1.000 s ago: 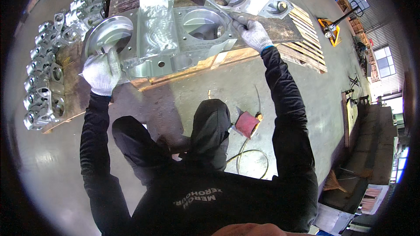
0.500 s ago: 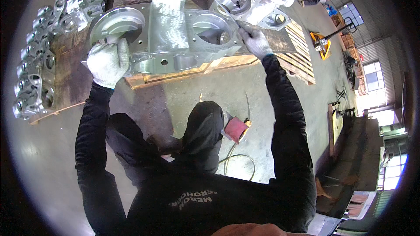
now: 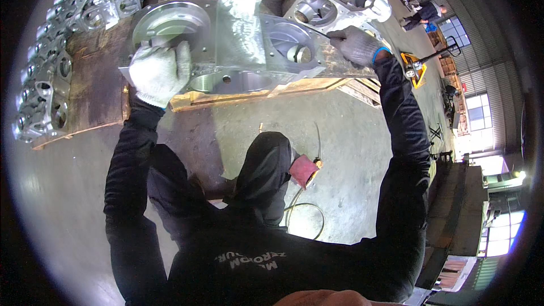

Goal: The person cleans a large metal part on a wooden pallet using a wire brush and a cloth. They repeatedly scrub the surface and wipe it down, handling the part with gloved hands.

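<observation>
A large silver metal casting (image 3: 195, 54) with two round bores and a raised shiny middle block lies on a worn wooden board in front of me. My left hand (image 3: 158, 72), in a white knit glove, is closed on its near left edge, fingertips by the large left bore. Past its right end, my right hand (image 3: 356, 46), gloved too, is closed round a thin dark rod-like tool (image 3: 318, 32). The tool slants left toward the right bore; whether its tip touches the casting I cannot tell. Its exact kind does not show.
Another bored casting (image 3: 317, 10) stands just behind on the right. Several smaller castings (image 3: 56, 68) crowd the board's left side. A red object (image 3: 304, 171) and a hose (image 3: 323, 215) lie on the floor near my knees. A yellow pallet jack (image 3: 416, 71) and a person (image 3: 425, 14) are farther right.
My right hand has moved right with the tool, off the casting's right end. The casting and my left hand on it appear slightly farther right in view.
</observation>
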{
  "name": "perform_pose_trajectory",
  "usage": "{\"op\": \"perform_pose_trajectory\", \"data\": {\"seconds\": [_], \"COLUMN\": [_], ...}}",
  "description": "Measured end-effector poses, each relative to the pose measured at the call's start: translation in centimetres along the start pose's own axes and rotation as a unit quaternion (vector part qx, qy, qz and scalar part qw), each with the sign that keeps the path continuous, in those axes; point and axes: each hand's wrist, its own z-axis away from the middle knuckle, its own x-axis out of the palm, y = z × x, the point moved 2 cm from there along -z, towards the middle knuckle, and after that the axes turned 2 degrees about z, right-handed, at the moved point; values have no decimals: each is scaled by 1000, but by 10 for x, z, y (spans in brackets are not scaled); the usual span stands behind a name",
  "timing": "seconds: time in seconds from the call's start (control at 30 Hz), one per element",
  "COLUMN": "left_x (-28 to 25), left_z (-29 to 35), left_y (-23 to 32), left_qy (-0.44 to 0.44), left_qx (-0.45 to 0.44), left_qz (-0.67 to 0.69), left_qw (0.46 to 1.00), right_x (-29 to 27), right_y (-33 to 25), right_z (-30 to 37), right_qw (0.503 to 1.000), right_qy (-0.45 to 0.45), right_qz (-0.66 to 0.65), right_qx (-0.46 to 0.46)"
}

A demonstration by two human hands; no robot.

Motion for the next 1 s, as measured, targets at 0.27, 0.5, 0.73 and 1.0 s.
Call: {"op": "perform_pose_trajectory", "data": {"seconds": [0.27,0.5,0.73,1.0], "left_x": [1,4,4,1], "left_z": [3,4,5,3], "left_y": [-5,-6,-5,-2], "left_qy": [-11,-19,-41,-42], "left_qx": [3,-17,-34,-58], "left_qz": [10,9,4,-9], "left_qw": [1000,1000,999,997], "right_x": [25,22,25,18], "right_y": [0,-29,-78,-100], "right_z": [-46,-53,-37,3], "right_qw": [998,967,820,966], "right_qy": [59,114,107,101], "right_qz": [9,166,456,181], "right_qx": [-9,-154,-329,-153]}}
